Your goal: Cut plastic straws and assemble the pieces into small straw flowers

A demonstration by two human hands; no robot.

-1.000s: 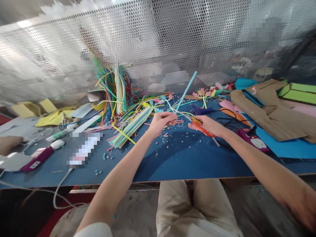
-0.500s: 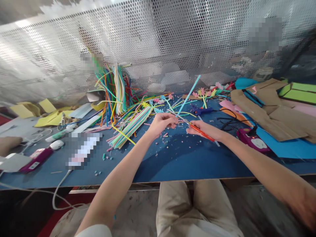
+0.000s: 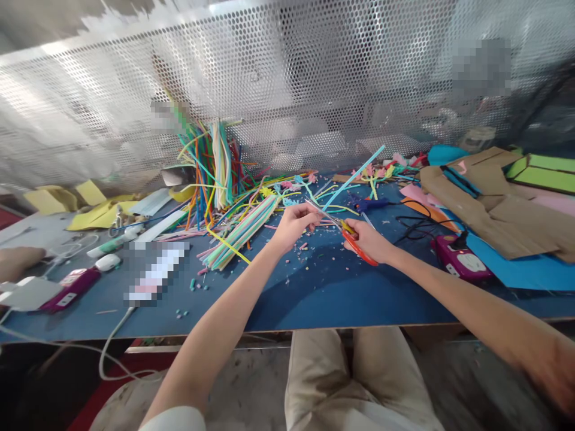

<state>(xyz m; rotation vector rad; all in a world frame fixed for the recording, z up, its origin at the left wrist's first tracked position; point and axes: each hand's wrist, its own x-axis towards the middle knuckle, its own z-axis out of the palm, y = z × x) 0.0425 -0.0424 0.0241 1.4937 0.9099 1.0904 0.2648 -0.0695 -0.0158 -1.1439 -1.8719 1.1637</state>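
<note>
Bare forearms, white short sleeve, beige trousers

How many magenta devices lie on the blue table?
2. One device lies at the far left, one device at the right beside the right forearm. Clutter may hide more.

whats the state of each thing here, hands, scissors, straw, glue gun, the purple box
left hand: pinched shut on the light blue straw
right hand: closed round the scissors' orange handles
scissors: blades at the straw; open or shut unclear
light blue straw: held tilted, far end raised to the right
blue glue gun: lying on the table, unheld
purple box: flat on the table, black cable at it
</note>
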